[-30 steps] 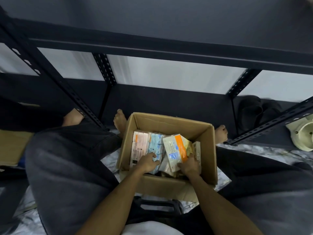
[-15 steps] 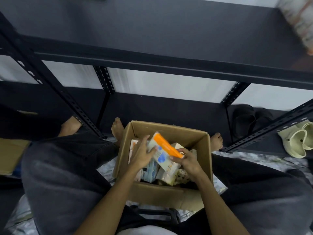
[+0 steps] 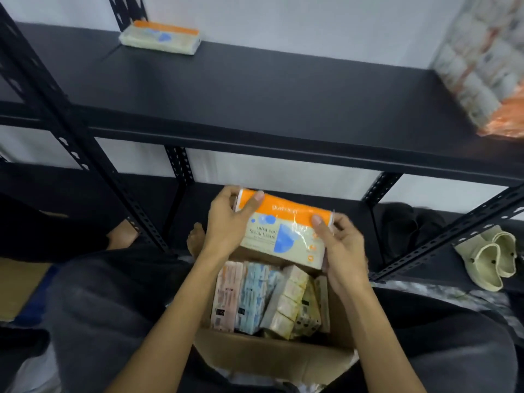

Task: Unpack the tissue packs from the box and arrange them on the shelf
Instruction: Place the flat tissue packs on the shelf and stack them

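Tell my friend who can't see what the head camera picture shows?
Two hands, left hand and right hand, hold an orange-topped tissue pack above an open cardboard box of more packs. Another pack lies on the black shelf.

Two hands grip one tissue pack; one pack lies on the shelf; one box (several packs inside); two slippers.

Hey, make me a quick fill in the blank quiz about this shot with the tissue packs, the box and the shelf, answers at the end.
1. The tissue pack above the cardboard box is held by ____ hands.
2. The band along that pack's top edge is coloured ____.
3. A matching pack already lies on the ____.
4. The pale shoes are to the person's ____.

Answers: both; orange; shelf; right
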`<action>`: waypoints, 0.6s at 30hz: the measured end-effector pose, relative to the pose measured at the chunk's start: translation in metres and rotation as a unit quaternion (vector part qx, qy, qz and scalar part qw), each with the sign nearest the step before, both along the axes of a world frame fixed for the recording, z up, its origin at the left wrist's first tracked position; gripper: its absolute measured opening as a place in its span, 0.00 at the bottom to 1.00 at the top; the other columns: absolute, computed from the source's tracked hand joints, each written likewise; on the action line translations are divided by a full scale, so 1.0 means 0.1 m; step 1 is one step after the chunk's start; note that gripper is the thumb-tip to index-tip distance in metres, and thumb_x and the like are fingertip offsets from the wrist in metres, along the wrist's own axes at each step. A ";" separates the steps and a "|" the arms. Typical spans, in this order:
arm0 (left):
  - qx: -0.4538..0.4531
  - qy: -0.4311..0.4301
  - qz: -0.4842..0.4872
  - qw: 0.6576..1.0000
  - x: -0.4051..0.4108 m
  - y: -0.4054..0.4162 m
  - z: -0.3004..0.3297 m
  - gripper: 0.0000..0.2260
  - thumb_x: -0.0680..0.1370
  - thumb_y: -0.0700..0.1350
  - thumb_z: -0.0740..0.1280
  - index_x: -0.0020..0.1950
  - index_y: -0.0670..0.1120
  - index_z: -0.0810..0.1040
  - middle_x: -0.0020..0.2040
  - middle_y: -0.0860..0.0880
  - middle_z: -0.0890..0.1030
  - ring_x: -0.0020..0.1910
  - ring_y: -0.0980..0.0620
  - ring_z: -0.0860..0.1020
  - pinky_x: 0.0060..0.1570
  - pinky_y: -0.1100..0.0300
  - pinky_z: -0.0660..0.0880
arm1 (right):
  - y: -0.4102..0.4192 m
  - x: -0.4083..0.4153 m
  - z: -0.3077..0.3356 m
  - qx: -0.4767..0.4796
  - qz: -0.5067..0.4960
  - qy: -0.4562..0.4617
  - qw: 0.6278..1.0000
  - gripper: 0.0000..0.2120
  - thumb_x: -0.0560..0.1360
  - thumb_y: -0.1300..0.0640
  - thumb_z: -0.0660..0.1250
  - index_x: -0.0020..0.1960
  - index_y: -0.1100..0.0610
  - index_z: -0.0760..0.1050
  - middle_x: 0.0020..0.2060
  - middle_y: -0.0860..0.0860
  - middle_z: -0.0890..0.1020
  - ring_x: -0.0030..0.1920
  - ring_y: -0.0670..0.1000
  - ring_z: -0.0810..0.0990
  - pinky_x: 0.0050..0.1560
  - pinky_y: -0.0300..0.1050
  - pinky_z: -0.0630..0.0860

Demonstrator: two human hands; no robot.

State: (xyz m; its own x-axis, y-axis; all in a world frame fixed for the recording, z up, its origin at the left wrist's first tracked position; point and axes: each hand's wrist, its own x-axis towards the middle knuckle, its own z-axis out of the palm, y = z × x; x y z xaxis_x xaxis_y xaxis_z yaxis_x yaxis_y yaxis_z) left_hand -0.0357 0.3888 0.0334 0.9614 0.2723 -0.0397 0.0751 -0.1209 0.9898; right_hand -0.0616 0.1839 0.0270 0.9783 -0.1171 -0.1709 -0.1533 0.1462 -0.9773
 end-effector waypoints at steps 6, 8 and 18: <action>0.065 -0.147 0.061 0.985 0.20 -0.09 1.04 0.14 0.79 0.53 0.71 0.53 0.45 0.75 0.42 0.54 0.82 0.41 0.61 0.83 0.39 0.68 0.78 | 0.17 0.33 1.00 -0.103 -0.056 -0.204 0.972 0.16 0.82 0.53 0.66 0.67 0.55 0.69 0.52 0.52 0.82 0.47 0.42 0.84 0.40 0.36 0.79; 0.115 -0.168 0.080 0.976 0.39 -0.10 1.24 0.16 0.79 0.58 0.70 0.55 0.46 0.74 0.42 0.56 0.81 0.42 0.64 0.82 0.39 0.70 0.77 | 0.21 0.56 1.22 -0.133 -0.071 -0.229 0.962 0.18 0.83 0.54 0.65 0.69 0.57 0.66 0.53 0.50 0.79 0.45 0.36 0.83 0.39 0.31 0.76; 0.398 -0.045 0.058 0.914 1.50 0.00 1.25 0.19 0.79 0.65 0.64 0.52 0.49 0.75 0.51 0.50 0.81 0.56 0.47 0.76 0.60 0.49 0.68 | 0.07 1.75 1.30 -0.492 -0.017 -0.131 0.860 0.19 0.82 0.46 0.61 0.67 0.57 0.68 0.57 0.56 0.78 0.57 0.57 0.77 0.60 0.56 0.73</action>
State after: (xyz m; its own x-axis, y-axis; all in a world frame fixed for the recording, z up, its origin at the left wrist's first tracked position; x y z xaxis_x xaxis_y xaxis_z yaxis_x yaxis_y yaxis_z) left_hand 0.1145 0.3887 0.1584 0.9137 0.2805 0.2940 0.0551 -0.8023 0.5944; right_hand 0.1138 0.1911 0.1571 0.9615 -0.1076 0.2528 0.0794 -0.7719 -0.6307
